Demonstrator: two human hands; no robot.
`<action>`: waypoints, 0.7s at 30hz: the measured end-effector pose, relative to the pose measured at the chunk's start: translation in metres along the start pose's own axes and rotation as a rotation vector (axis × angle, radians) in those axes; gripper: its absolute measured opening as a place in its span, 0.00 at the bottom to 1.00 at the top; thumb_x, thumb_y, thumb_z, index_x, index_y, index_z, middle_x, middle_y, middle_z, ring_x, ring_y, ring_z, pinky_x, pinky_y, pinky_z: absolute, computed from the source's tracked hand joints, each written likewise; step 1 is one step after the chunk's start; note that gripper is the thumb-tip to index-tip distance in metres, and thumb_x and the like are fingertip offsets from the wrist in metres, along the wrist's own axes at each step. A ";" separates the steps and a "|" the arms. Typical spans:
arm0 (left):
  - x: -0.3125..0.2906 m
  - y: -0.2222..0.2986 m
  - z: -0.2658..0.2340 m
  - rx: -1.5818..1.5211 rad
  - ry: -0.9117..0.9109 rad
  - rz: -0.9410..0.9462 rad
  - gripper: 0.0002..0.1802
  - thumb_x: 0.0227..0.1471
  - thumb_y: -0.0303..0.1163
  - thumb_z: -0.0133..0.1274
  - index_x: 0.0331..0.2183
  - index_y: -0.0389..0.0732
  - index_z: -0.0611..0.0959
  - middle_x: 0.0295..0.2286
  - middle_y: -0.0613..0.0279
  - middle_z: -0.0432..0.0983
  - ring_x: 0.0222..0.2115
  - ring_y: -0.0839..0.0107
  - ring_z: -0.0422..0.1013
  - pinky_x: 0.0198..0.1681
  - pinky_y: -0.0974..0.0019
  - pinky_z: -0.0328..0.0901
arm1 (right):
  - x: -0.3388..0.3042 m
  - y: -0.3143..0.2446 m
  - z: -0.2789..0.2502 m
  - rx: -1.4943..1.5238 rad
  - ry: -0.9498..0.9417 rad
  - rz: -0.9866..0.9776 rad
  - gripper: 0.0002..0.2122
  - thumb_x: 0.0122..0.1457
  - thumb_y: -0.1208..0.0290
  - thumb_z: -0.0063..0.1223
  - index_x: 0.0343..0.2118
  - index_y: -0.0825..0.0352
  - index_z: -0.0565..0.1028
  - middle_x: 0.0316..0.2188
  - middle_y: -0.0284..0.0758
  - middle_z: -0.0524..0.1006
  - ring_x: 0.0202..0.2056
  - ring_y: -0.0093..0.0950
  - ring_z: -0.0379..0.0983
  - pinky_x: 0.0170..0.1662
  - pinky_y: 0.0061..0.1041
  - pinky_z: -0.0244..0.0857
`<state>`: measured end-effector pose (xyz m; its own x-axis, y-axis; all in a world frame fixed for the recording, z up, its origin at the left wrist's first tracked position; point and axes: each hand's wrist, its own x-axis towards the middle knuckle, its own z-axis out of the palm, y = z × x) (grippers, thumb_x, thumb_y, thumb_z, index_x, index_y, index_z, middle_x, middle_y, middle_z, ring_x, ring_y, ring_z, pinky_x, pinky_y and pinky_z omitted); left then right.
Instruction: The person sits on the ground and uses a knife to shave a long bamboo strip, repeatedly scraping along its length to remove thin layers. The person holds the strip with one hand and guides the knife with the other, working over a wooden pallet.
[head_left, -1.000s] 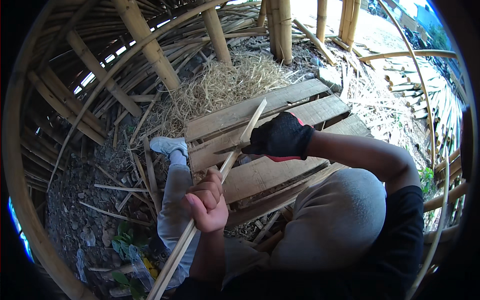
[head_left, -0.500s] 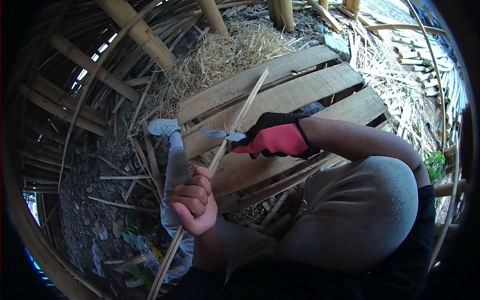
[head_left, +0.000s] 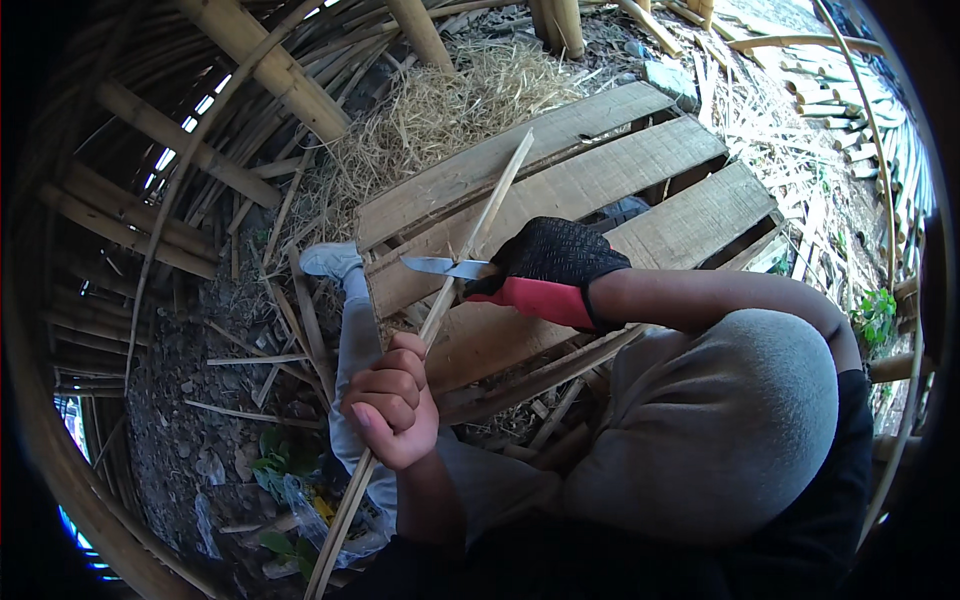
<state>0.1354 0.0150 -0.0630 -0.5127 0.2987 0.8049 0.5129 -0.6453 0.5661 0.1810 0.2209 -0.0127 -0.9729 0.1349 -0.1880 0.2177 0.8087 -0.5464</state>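
My bare left hand (head_left: 392, 402) is wrapped round a long, pale bamboo strip (head_left: 500, 190). The strip slants from the lower left, through the fist, up over the slatted wooden platform. My right hand (head_left: 555, 268), in a black and red glove, grips a knife (head_left: 440, 265). Its blade points left and lies across the strip, touching it a little beyond my left fist. A small raised sliver shows on the strip beside the blade. The glove hides most of the knife's handle.
The wooden slat platform (head_left: 650, 160) stands before me, gaps between its boards. Behind it lies a heap of shavings (head_left: 470, 100). Bamboo poles (head_left: 265, 70) rise at the far left. Cut bamboo (head_left: 900, 170) is stacked at right. A plastic bag (head_left: 305, 510) lies at the lower left.
My right hand has rolled over, so more of the glove's black back shows and the blade lies at a different angle. The left hand keeps its hold, almost in place.
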 end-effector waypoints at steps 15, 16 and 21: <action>0.006 -0.007 -0.001 0.002 -0.023 -0.003 0.32 0.66 0.40 0.30 0.09 0.50 0.52 0.09 0.73 0.44 0.14 0.74 0.43 0.29 0.62 0.49 | 0.005 0.022 -0.015 0.939 -0.664 0.210 0.29 0.64 0.39 0.46 0.46 0.67 0.75 0.15 0.22 0.59 0.16 0.17 0.57 0.19 0.22 0.51; 0.006 -0.007 -0.002 0.003 -0.027 -0.002 0.32 0.66 0.40 0.30 0.09 0.50 0.52 0.09 0.73 0.44 0.14 0.74 0.43 0.29 0.62 0.50 | 0.000 0.019 -0.019 0.892 -0.682 0.198 0.28 0.65 0.40 0.45 0.46 0.66 0.76 0.17 0.21 0.61 0.16 0.16 0.57 0.20 0.20 0.51; 0.007 -0.008 0.000 -0.018 -0.039 -0.006 0.32 0.66 0.40 0.30 0.09 0.50 0.52 0.09 0.73 0.44 0.14 0.74 0.43 0.30 0.62 0.50 | 0.004 0.033 -0.007 0.937 -0.790 0.179 0.25 0.67 0.44 0.44 0.48 0.64 0.77 0.17 0.18 0.61 0.16 0.13 0.57 0.20 0.18 0.49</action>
<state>0.1284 0.0222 -0.0620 -0.4886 0.3297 0.8078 0.4970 -0.6558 0.5683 0.1837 0.2524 -0.0262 -0.6802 -0.4441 -0.5832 0.6315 0.0490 -0.7739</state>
